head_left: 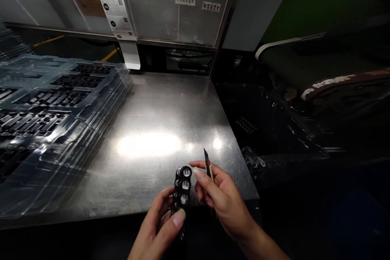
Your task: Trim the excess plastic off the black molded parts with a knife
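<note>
A black plastic part (185, 185) with a row of round openings, pale inside, stands upright at the front edge of the metal table. My left hand (161, 221) is closed on its lower part, thumb across the near side. Just to the right, my right hand (219, 193) grips a utility knife (208, 166) with its dark blade pointing up and away. The right thumb and forefinger are close beside the top of the black part; whether they touch it I cannot tell. Most of the knife's handle is hidden in the palm.
Stacked clear plastic trays (76, 130) with black parts fill the left side of the metal table (170, 113). A dark plastic-lined bin (274, 130) adjoins its right edge. A strip of printed labels (112, 8) hangs on the panel behind. A person's sleeve (341, 81) shows at the right.
</note>
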The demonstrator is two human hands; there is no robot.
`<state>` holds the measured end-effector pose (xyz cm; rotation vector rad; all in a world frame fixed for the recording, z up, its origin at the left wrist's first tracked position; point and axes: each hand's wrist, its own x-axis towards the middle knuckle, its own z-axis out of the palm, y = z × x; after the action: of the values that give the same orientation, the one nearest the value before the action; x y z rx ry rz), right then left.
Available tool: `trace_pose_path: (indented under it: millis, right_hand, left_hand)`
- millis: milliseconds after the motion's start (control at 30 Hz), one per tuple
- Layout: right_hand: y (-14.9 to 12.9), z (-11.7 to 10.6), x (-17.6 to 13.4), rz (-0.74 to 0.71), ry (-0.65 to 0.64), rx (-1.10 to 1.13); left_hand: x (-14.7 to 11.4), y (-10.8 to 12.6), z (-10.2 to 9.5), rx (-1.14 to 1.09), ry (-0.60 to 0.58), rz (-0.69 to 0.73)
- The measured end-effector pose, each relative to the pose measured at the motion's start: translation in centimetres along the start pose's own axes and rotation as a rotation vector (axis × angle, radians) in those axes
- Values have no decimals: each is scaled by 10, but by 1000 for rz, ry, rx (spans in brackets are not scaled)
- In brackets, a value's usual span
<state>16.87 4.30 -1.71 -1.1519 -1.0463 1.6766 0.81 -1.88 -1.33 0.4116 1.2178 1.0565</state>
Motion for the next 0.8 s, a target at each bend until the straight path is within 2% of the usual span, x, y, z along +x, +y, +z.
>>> trace_pose_path:
  millis: [167,267,400,467,567,633,700,800]
  right_hand:
    - [14,11,-23,25,4,-91]
    - [26,26,-34,-1,3,-67]
    - [37,34,-32,-124,104,-141]
    - [35,28,-27,-220,122,-166]
    - [23,7,-18,-284,17,-154]
    - [11,-10,-11,-244,-85,-148]
    - [1,-27,-4,-177,-157,-149]
    - [-7,-41,5,-119,-173,-129]
  left_hand:
    - [7,19,9,-258,116,26]
    - [16,22,10,-284,160,119]
    - [25,18,6,-308,158,179]
    - [24,18,2,-349,121,173]
    - [18,27,-11,-459,22,119]
    - [15,33,-24,-461,-41,53]
    - [14,36,-38,-373,-84,-35]
    - [12,32,-52,-227,-94,-113]
